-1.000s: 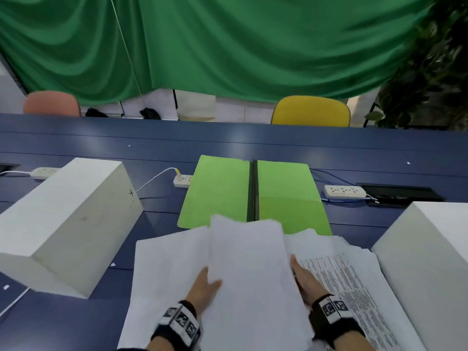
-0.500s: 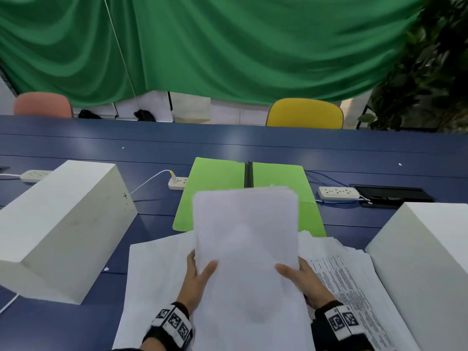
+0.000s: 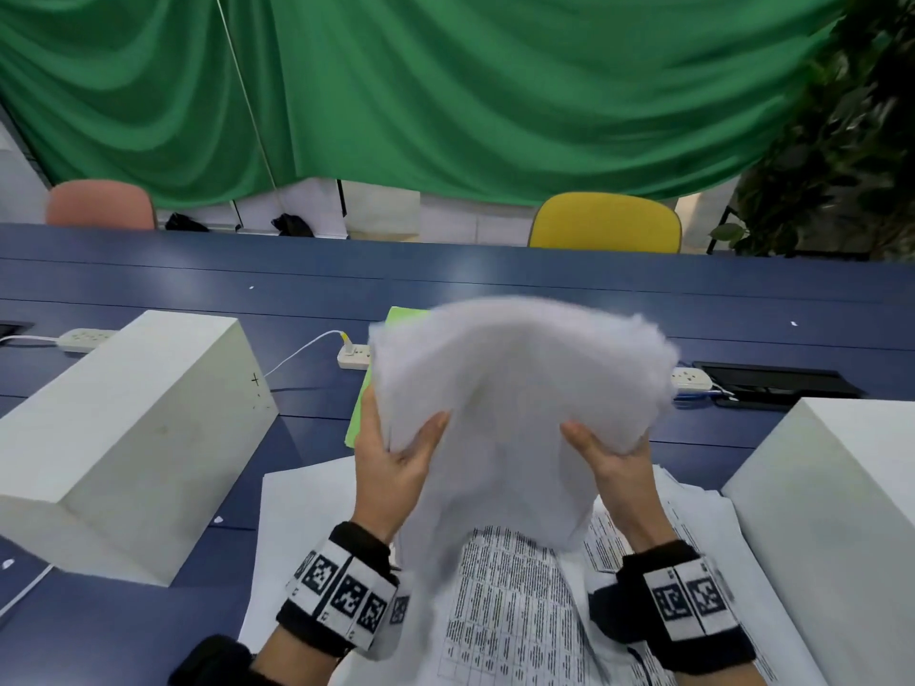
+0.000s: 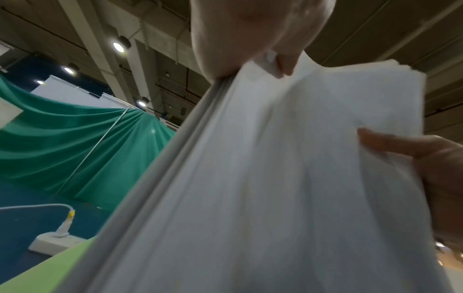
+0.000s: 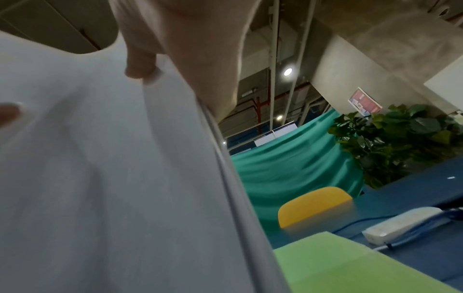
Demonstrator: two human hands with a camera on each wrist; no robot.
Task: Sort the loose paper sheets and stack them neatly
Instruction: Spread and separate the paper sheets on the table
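Raised higher than a moment ago, now bowed over: sheaf of sheets (image 3: 520, 383), left hand (image 3: 391, 467) and right hand (image 3: 614, 458) fingers pinching its sides. Underneath, printed sheets (image 3: 510, 601) on desk (image 3: 445, 269); beyond, green folder (image 3: 359, 418).

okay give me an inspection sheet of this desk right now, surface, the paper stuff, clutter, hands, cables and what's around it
Surface: blue table, papers spread along the near edge.
Job's things: held paper bundle, lifted and motion-blurred; loose printed sheets lying unsquared beneath; open green folder behind, mostly hidden in the head view.
Clutter: two white blocks, left and right.
Hands: left hand and right hand each grip a side edge of the bundle, thumbs on the near face.
Cables: power strips with cords on the table; black flat panel at right.
Surroundings: green curtain, yellow chair, pink chair, plant.
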